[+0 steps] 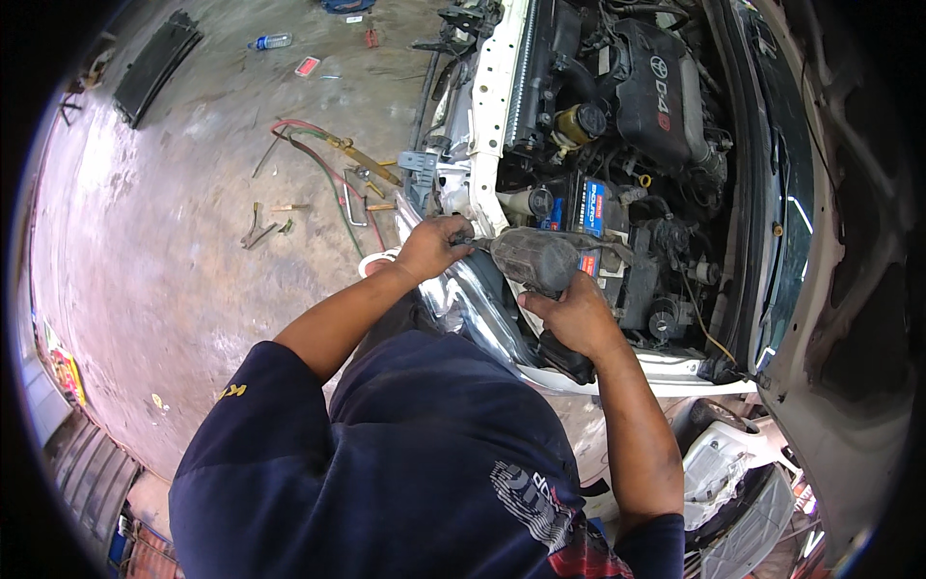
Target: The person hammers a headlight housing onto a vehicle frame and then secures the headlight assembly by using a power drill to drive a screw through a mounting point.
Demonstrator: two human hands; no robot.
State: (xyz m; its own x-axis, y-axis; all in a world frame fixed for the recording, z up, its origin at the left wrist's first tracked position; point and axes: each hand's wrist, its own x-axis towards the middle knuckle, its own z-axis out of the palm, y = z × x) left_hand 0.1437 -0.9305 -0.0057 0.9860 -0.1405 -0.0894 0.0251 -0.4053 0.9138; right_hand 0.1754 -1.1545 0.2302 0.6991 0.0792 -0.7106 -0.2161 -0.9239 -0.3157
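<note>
My shirt [424, 434]: dark blue, and it lay just nearer to me than the headlight [468, 304].
Right hand [577, 317]: wrapped round the drill's handle, just right of the headlight; my fingertips were hidden, so I couldn't tell how they sat on the trigger.
Drill [533, 261]: dark grey, held by me at the far right side of the headlight, its nose aimed left and its pack [566, 359] down toward me.
Left hand [434, 249]: just beyond the headlight, its fingers drawn together at the drill's nose by a small dark piece; I couldn't tell whether they pinched it.
Battery [593, 206]: blue-labelled, right of the headlight and farther off.
Torch [362, 159]: brass, on the floor left of the headlight and beyond it, with red and green hoses.
Forked tool [256, 230]: on the floor, well left of the headlight.
Reservoir [579, 125]: amber, black-capped, beyond the headlight to the right.
Crossbar [492, 106]: white, with holes, running away beyond the headlight.
Engine cover [648, 92]: black, far beyond the headlight, to its right.
Red card [307, 66]: flat on the floor, far beyond the headlight, leftward.
Bottle [272, 41]: clear, on its side, past that card.
Panel [159, 66]: long, dark, farthest left of the headlight.
</note>
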